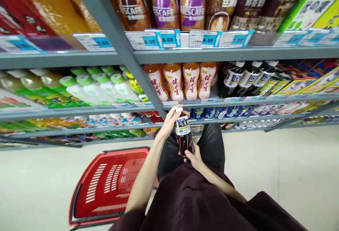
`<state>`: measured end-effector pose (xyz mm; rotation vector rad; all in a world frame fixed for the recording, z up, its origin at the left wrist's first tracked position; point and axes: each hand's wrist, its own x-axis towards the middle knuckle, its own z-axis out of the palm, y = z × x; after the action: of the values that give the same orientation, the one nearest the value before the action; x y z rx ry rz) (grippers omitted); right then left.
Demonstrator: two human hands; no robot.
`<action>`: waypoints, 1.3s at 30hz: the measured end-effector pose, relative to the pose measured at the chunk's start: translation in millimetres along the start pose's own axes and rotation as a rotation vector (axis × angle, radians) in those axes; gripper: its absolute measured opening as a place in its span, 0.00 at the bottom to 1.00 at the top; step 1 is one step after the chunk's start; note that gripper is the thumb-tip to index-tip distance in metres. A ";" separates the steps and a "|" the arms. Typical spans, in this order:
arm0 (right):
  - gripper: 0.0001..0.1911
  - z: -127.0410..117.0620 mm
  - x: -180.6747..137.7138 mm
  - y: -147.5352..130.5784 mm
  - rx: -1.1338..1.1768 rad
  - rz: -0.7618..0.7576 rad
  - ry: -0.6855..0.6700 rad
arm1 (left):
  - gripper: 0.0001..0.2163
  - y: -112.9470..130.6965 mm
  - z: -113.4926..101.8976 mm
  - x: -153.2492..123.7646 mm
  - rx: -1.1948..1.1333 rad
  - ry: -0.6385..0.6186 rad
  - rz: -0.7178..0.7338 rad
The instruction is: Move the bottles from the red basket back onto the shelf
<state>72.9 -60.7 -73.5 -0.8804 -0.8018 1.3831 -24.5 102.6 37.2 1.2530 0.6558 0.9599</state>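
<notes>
A bottle of dark oolong tea (pixel 184 132) with a white cap and a blue-and-white label is held upright, slightly tilted, in front of my lap. My left hand (pixel 169 121) grips it near the neck, just under the cap. Around its lower end wrap the fingers of my right hand (pixel 194 157). Similar dark bottles with white caps (pixel 247 77) stand on the middle shelf, ahead and to the right. Closer behind the held bottle, orange drink bottles with white labels (pixel 192 81) stand on that same shelf.
A red shopping basket (pixel 111 178) with black handles rests on the pale floor (pixel 265 167) to my left. Shelf edges (pixel 227 55) with price tags run across in front. Coffee bottles (pixel 164 5) fill the upper shelf, and green-capped white bottles (pixel 100 86) stand on the left.
</notes>
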 end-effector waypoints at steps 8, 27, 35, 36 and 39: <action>0.29 -4.0 2.1 3.2 -0.159 0.005 0.229 | 0.27 -15.4 27.0 9.6 -0.248 0.029 -0.073; 0.28 -7.0 -0.6 -4.5 -0.203 0.024 0.247 | 0.23 -16.5 30.2 13.8 -0.237 -0.039 -0.032; 0.43 -0.5 4.6 -0.7 -0.077 0.045 0.227 | 0.23 -14.2 30.8 12.8 -0.173 -0.001 -0.001; 0.42 0.9 5.9 -0.7 -0.055 0.039 0.241 | 0.23 -14.3 30.2 12.7 -0.159 0.001 0.013; 0.36 2.3 9.4 -2.0 0.008 0.012 0.252 | 0.22 -14.3 27.9 12.5 -0.107 0.034 0.057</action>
<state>72.2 -51.2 -71.0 -1.0312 -0.5978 1.2545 8.5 99.8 30.6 1.1678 0.5898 1.0520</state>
